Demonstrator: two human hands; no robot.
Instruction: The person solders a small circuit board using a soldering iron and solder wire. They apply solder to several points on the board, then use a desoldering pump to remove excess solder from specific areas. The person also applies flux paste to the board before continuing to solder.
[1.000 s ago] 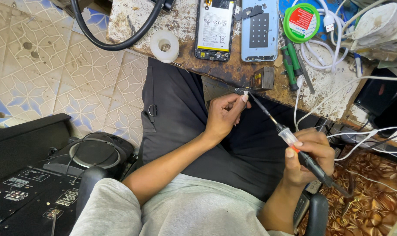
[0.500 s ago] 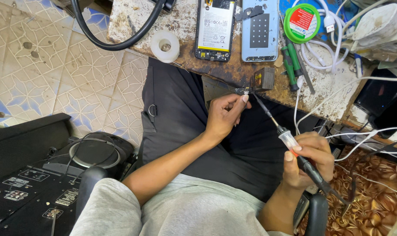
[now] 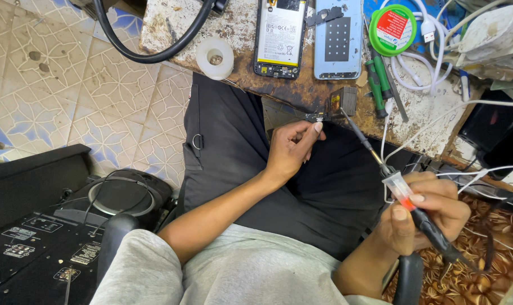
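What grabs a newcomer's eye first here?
Centre frame, the left hand pinches a small dark circuit part at the bench edge, while the right hand at lower right grips a soldering iron whose tip reaches up to it. Above, on the stained workbench, an opened phone lies beside a blue back cover and a green solder reel.

I count two opened phones [image 3: 280,36] [image 3: 338,39] on my bench, two green-handled screwdrivers [image 3: 374,79] [image 3: 384,79], and one tape roll [image 3: 215,57]. One green solder reel [image 3: 392,28] sits there. I hold one soldering iron [image 3: 406,195].
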